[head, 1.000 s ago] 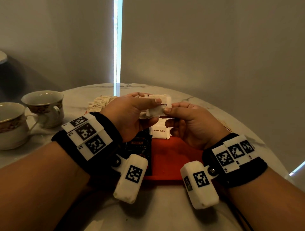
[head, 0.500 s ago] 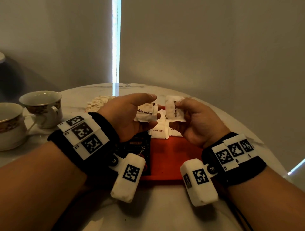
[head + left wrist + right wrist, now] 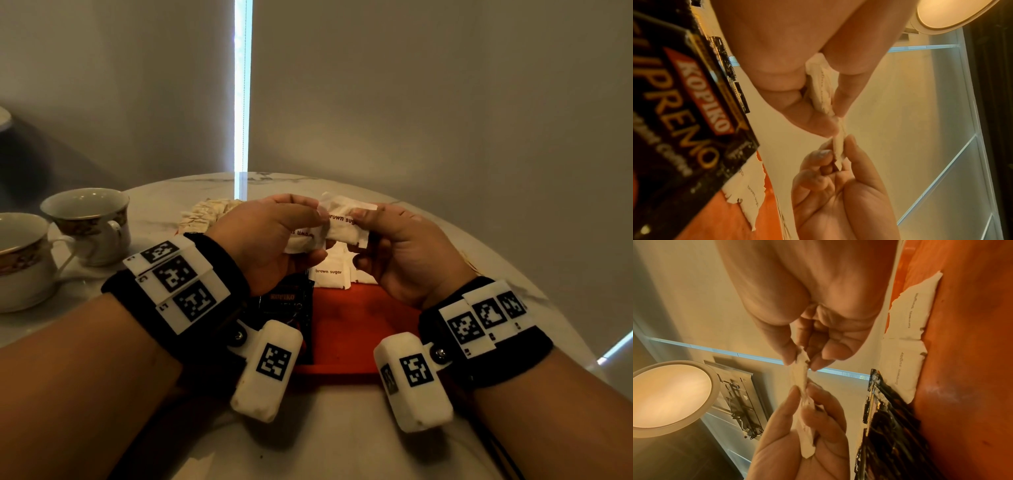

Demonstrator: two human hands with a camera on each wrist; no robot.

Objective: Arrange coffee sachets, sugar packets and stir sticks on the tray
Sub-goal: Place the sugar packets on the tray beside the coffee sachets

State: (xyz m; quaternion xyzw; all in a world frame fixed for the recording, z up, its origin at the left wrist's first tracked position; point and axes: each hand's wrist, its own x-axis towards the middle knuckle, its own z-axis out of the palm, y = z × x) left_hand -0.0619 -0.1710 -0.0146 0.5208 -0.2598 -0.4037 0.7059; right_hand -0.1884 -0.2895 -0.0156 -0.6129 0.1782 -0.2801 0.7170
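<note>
Two white brown-sugar packets are held up in the air above the far end of the orange tray (image 3: 356, 322). The upper packet (image 3: 346, 219) is pinched by its right end between the thumb and fingers of the right hand (image 3: 407, 253), and its left end is caught between the thumb and forefinger of the left hand (image 3: 270, 240). Tucked lower in the left hand is a second packet (image 3: 303, 240), gripped between thumb and curled fingers; seen edge-on from the left wrist, the paper there looks like more than one layer, though I cannot tell how many.

Down on the tray, two more sugar packets (image 3: 906, 344) lie flat, side by side and touching, along its far edge. Just to their left a black Kopiko coffee sachet (image 3: 287, 301) lies on the tray, with serrated edges of further dark sachets showing beneath it in the wrist views.

Beyond the left hand, on the pale marbled surface (image 3: 342, 445), sits a heap of crumpled paper packets (image 3: 209, 212). Well off to the left stand two patterned teacups (image 3: 89, 222), the nearer one on a saucer. Both wrists carry black bands with white marker blocks.
</note>
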